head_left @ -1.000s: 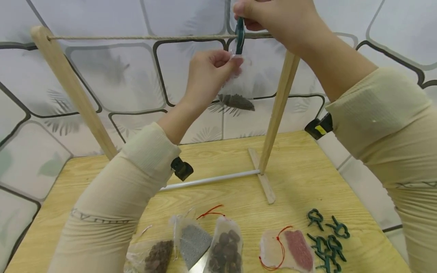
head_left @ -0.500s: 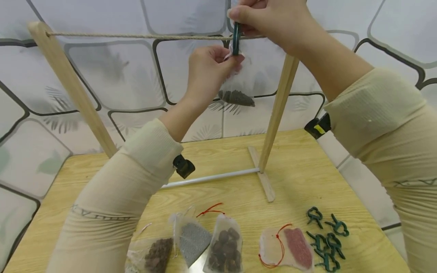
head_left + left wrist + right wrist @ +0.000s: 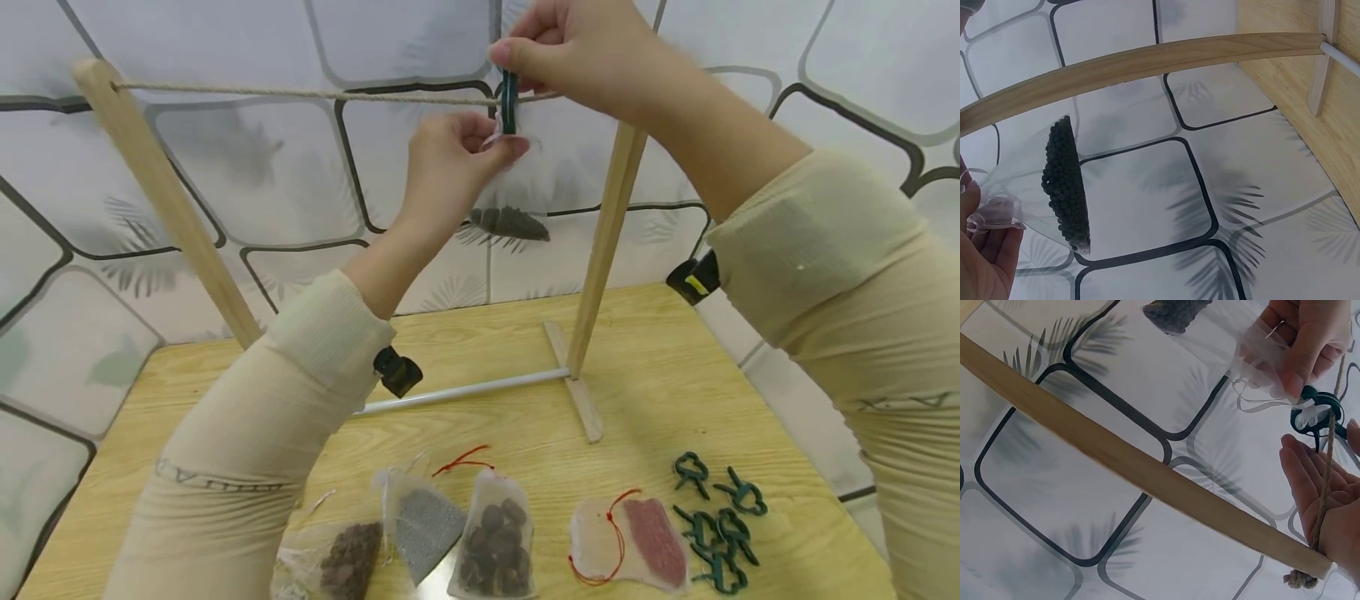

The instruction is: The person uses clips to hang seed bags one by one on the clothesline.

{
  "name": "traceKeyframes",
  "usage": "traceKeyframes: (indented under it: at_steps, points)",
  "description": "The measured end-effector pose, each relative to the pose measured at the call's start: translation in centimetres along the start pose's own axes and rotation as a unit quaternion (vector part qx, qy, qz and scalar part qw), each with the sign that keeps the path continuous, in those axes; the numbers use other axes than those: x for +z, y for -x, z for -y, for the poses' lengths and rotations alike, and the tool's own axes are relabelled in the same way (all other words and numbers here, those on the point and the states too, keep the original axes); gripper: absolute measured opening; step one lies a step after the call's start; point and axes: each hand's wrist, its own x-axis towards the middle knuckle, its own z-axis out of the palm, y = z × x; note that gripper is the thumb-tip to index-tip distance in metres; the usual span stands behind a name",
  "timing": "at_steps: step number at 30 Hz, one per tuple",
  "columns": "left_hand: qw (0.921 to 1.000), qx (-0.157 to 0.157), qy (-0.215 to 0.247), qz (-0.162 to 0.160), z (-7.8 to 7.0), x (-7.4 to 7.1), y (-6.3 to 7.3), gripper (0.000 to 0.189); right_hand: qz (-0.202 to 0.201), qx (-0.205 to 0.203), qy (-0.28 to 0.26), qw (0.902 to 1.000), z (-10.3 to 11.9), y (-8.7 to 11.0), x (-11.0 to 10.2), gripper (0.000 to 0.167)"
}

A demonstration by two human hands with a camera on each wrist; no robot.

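Observation:
My right hand [image 3: 573, 54] pinches the handles of a dark green plastic clip [image 3: 509, 104] at the rope [image 3: 300, 92]. Just below, my left hand [image 3: 457, 162] pinches the gathered top of a sheer drawstring bag [image 3: 1260, 362]. Dark pellets [image 3: 1065, 187] fill the bag's bottom, which hangs free in front of the wall. In the right wrist view, bunched white mesh shows inside the ring of the clip, right beside the rope. White drawstring loops dangle from the bag's neck.
A wooden frame, with a right post [image 3: 607, 250] and a left post [image 3: 165, 200], carries the rope. On the table [image 3: 637, 358] lie a brown-filled bag [image 3: 348, 558], a grey one [image 3: 427, 529], one with dark round pieces [image 3: 495, 546], a pink one [image 3: 656, 542] and several green clips [image 3: 716, 525].
My right hand and the clip have come down and slightly left. The rope, nearly straight before, now dips at the clip. My left hand stays close below, still pinching the bag.

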Motion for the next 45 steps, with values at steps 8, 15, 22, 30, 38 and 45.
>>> traceKeyframes:
  at_steps: [8,15,22,30,38,45]
  points:
    - [0.9996,-0.007,-0.012,0.027,1.1,-0.3,1.1,0.030,-0.055,-0.045,0.134,0.9884,-0.1,0.4,0.6,0.042]
    - [0.9982,-0.018,-0.032,0.048,2.0,-0.7,1.7,0.035,-0.092,-0.038,0.139,0.9853,-0.2,0.7,0.3,0.043]
    - [0.9948,-0.047,-0.043,0.080,4.1,-1.6,3.0,0.038,-0.142,-0.056,0.135,0.9791,-0.7,1.7,0.4,0.042]
    - [0.9832,-0.074,-0.128,0.107,7.4,-2.8,4.5,0.047,-0.165,-0.130,0.133,0.9685,-2.0,2.5,1.0,0.032]
    - [0.9577,-0.099,-0.200,0.182,10.5,-2.7,6.2,0.048,-0.157,-0.182,0.161,0.9572,-3.6,3.8,1.3,0.028]
    - [0.9313,-0.108,-0.230,0.261,11.5,-2.0,8.0,0.036,-0.174,-0.274,0.168,0.9308,-4.4,5.5,1.2,0.015]
